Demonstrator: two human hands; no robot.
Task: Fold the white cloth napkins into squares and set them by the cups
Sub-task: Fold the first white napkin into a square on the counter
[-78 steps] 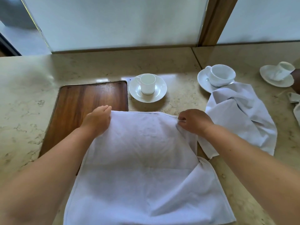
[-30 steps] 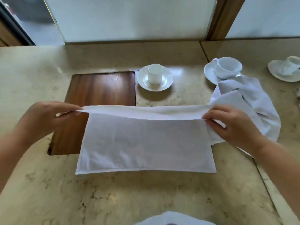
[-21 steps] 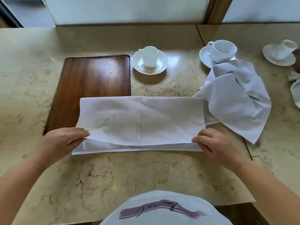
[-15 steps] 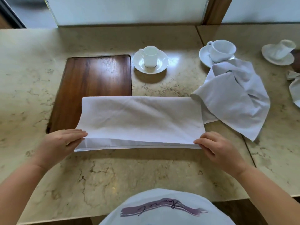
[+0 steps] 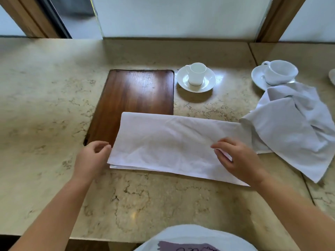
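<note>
The first napkin (image 5: 168, 144) lies folded in half as a long strip across the middle of the stone counter (image 5: 45, 98), its left end over the near right corner of the dark wooden board (image 5: 134, 93), so the task is, by my reading, about a quarter done for this piece: it has yet to be folded across into a square and set by the small cup (image 5: 196, 74) on its saucer at the far side. A second napkin (image 5: 297, 127) lies crumpled at the right, draped against the saucer of the wide cup (image 5: 280, 72), not folded at all. The left hand (image 5: 91, 158) sits at the strip's left edge, fingers loosely curled, gripping nothing that I can see. The right hand (image 5: 237, 159) rests on the strip's right part; whether its fingers pinch the cloth I cannot tell. Compared with half a second ago, both hands have left the near corners, the right one sliding inward over the cloth.
</note>
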